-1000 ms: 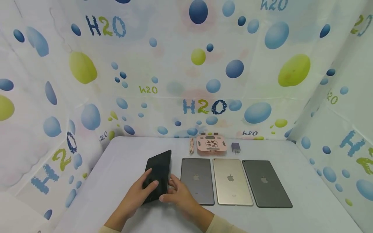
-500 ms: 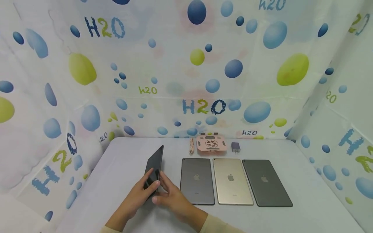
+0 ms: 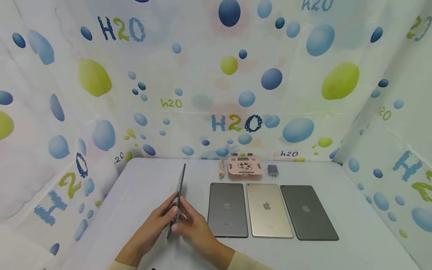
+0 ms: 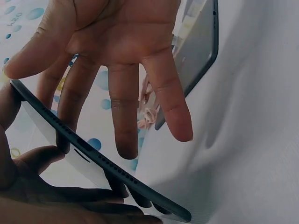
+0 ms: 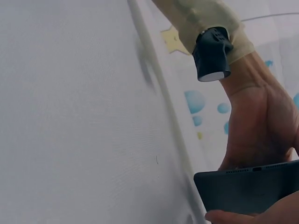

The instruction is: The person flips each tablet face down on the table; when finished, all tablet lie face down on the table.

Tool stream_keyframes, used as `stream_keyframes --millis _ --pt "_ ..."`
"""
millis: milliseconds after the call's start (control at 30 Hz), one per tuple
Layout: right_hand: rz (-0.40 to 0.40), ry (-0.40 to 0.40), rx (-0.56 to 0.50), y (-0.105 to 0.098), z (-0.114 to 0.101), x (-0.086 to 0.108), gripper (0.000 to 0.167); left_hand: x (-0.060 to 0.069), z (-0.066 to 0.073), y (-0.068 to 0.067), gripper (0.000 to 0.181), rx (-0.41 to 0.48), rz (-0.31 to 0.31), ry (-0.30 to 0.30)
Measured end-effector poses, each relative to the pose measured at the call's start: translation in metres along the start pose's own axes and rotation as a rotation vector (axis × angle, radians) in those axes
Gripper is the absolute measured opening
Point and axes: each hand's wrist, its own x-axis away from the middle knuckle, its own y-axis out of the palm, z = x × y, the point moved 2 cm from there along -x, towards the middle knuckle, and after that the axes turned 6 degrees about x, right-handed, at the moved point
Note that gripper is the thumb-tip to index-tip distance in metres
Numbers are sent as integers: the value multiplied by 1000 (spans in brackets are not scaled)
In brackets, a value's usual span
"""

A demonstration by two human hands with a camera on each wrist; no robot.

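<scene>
A dark tablet (image 3: 181,183) stands almost edge-on between both hands, its long side tilted up. In the head view my left hand (image 3: 153,227) lies against its screen, the thumb near the upper edge. My right hand (image 3: 200,230) is on its back, index finger extended against it and thumb by the near corner. From the left wrist view the right hand's fingers (image 4: 125,112) look straight and spread, and the left fingers (image 4: 88,193) lie along the screen side. The right wrist view gives the tablet's dark back (image 5: 247,191), with the left palm behind it.
To the right lie a grey tablet (image 3: 228,210), a gold tablet (image 3: 270,210) and a dark tablet (image 3: 308,212), backs up. Behind them are a coiled pink cable (image 3: 221,168), a pink stand (image 3: 245,167) and a dark charger plug (image 3: 273,171). Patterned curtains surround the white table (image 3: 141,176).
The tablet has turned from showing its screen to almost edge-on. Both hands have shifted slightly left along with it. The other tablets have stayed in place.
</scene>
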Motion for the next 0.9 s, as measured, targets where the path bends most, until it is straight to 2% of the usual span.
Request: stream_keyframes --millis 67,200,300,400,533,700,833,900 --pt "13 -10 65 0 -3 0 86 -1 2 1 60 17 -2 11" --pt "54 39 189 0 -8 3 83 0 6 0 62 72 -22 38" --pt "74 82 289 1 -12 7 83 3 8 -3 63 146 -56 49" --pt "85 83 407 1 -15 8 85 6 10 -6 63 230 -89 56" --pt "113 85 514 1 -17 6 88 9 14 -9 65 344 -108 63" --pt "111 86 560 0 -18 5 91 12 13 -10 67 474 -102 63" --pt "118 51 636 -9 -17 4 98 12 10 -10 69 573 -60 59" --pt "142 67 666 -16 -15 4 104 12 7 -10 68 628 -43 53"
